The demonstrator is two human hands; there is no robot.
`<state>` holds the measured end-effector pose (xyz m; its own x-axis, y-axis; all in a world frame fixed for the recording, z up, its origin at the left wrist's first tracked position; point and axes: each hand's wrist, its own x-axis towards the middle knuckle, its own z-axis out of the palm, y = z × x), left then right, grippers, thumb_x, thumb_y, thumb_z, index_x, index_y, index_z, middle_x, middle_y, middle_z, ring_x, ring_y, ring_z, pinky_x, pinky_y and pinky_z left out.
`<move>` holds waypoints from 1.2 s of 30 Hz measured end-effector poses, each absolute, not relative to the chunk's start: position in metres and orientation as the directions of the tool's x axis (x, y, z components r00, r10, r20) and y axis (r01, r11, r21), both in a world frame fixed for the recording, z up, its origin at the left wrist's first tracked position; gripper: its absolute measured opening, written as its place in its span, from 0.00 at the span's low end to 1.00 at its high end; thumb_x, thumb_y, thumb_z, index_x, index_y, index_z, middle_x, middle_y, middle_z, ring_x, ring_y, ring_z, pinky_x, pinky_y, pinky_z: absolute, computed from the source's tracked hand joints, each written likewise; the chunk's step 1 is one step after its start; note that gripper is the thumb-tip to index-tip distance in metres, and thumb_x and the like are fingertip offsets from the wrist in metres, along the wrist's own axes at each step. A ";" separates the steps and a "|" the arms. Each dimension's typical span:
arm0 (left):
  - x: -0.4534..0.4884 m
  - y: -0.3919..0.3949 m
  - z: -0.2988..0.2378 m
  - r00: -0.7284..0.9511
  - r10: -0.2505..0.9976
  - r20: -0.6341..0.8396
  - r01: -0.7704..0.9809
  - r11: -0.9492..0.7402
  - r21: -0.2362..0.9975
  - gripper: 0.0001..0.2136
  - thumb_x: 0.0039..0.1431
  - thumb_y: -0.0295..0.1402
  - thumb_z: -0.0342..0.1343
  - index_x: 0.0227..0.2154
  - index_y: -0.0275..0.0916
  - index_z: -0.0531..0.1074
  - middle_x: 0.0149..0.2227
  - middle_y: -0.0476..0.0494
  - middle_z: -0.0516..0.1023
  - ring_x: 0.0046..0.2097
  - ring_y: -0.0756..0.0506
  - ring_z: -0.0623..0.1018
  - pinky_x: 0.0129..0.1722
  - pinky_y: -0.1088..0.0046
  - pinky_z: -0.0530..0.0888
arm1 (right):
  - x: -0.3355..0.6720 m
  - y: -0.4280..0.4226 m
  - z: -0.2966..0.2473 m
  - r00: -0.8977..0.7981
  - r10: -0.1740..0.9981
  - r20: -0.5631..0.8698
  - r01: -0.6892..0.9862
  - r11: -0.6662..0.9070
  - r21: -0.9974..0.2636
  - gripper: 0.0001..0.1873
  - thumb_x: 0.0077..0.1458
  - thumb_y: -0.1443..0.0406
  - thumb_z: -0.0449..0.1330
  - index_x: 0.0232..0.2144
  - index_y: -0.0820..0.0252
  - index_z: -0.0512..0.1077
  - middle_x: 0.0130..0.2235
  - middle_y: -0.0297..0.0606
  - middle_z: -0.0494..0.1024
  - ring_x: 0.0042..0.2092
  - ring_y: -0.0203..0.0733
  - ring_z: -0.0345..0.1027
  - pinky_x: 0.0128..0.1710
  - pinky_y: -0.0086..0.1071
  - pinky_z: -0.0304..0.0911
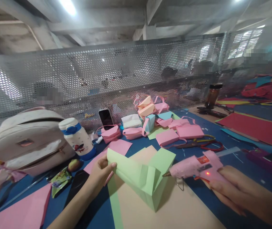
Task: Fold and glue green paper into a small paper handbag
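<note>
Fingers [102,163] of my left hand [99,174] grip the upper left corner of the folded green paper [133,175] in a pinch: thumb on the near face, tip pointing right, the other digits bent behind the edge. My left forearm [75,203] enters from the lower left and slants up and forward to this hold.

My right hand [229,188] extends in from the right, with its fingers wrapped around the handle of the pink glue gun [188,167]. Barrel orientation: leftward, tilted slightly down. Trigger state: cannot be determined, because the grip hides it. A red indicator [208,173] is lit on the side of the body. A translucent glue stick [229,151] projects from the rear; a wire stand [180,184] hangs below the barrel.

The nozzle [167,174] is positioned at the right-hand part of the folded green paper, near an upright flap [150,178]. Whether tip and paper touch cannot be confirmed from this angle.

The folded green paper is located directly in front of me, between both hands, one corner lowermost, over a large beige sheet [174,210]. That sheet lies on the blue surface [100,210]. Beyond it are several small pink paper bags [167,137]. A white flask [77,140] stands at the left, beside a pale backpack [38,136].
</note>
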<state>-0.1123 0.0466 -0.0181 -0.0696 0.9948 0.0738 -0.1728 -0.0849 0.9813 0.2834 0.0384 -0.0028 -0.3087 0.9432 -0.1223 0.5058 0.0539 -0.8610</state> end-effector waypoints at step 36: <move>-0.102 0.043 -0.010 -0.118 0.989 0.089 -0.191 -0.111 0.975 0.18 0.42 0.39 0.74 0.34 0.34 0.79 0.33 0.37 0.85 0.39 0.35 0.84 0.39 0.62 0.80 | 0.299 0.036 -0.012 -0.286 0.958 -0.012 0.481 0.132 -0.867 0.21 0.60 0.46 0.55 0.31 0.55 0.73 0.16 0.30 0.66 0.20 0.39 0.62 0.22 0.31 0.61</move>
